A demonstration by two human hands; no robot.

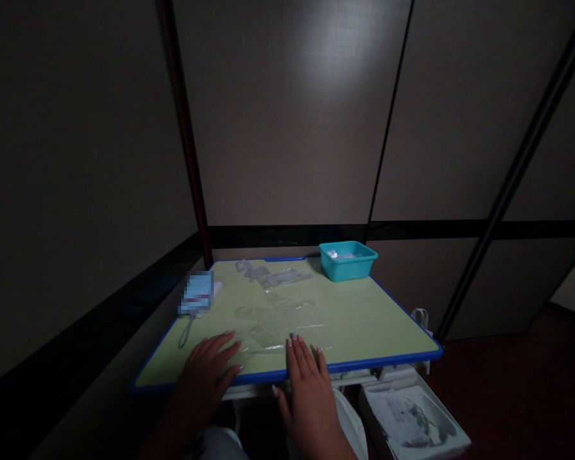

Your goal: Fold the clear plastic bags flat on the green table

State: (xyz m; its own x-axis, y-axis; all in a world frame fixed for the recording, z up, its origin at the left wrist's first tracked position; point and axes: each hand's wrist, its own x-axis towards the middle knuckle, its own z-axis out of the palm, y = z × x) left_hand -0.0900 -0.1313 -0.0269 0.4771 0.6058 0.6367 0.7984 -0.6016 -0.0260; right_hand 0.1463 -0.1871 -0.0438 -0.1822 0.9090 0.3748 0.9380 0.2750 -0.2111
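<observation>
My left hand (pixel 207 374) lies flat on the near edge of a pale green table (pixel 364 319) with a blue rim, fingers stretched out and apart. My right hand (pixel 306 380) lies flat beside it, fingers pointing away from me, holding nothing. Just beyond both sets of fingertips lie several clear plastic bags (pixel 278 326), spread over the middle of the table. More clear bags (pixel 273 276) lie near the far edge.
A teal plastic tub (pixel 347 260) stands at the table's far right corner. A blurred card on a cord (pixel 196 292) lies at the left edge. A white box with printed paper (pixel 412 418) sits low to the right. Dark panelled walls close in behind and left.
</observation>
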